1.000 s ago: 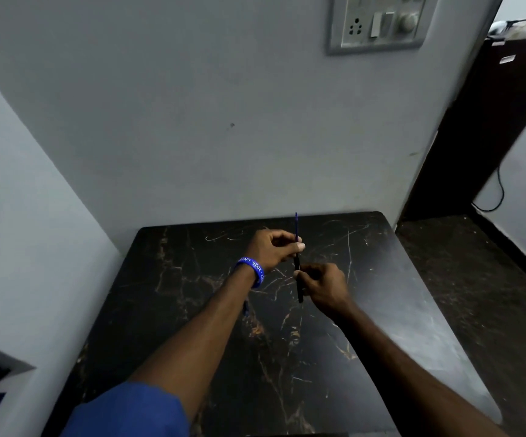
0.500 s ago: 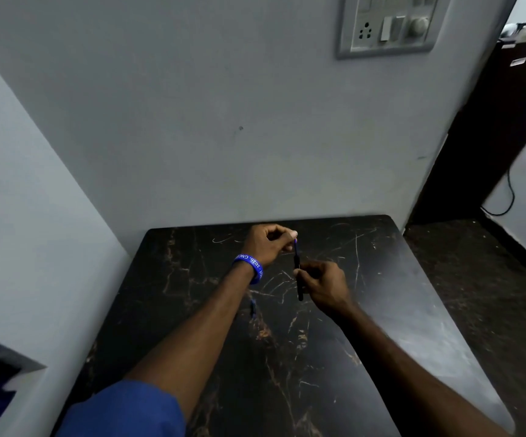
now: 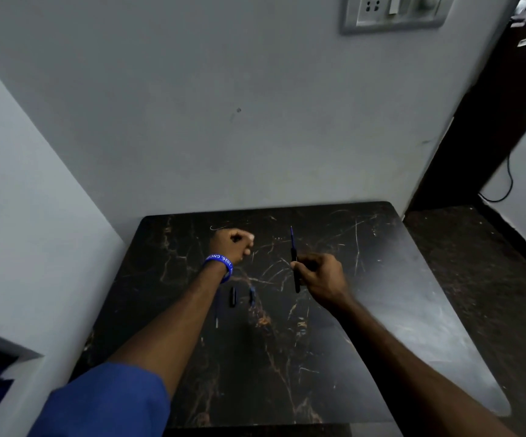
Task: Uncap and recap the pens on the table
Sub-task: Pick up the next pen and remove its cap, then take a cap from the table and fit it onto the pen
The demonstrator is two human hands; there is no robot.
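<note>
My right hand (image 3: 320, 274) pinches a thin dark pen (image 3: 294, 263) and holds it upright over the black marble table (image 3: 381, 279), its bare blue tip pointing up. My left hand (image 3: 232, 244), with a blue wristband, is curled into a fist well to the left of the pen. A small dark bit shows between its fingers, seemingly the pen cap. Under my left forearm lie a short black pen piece (image 3: 232, 296), a blue piece (image 3: 251, 294) and a thin stick-like piece (image 3: 217, 321).
The table stands in a corner, with grey walls behind and to its left. A switch panel (image 3: 392, 11) hangs on the back wall. A dark cabinet (image 3: 492, 121) and a cable stand to the right, past the table's right edge.
My two hands were together on the pen. Now my left hand has pulled away to the left, and the pen stays upright in my right hand with its tip showing.
</note>
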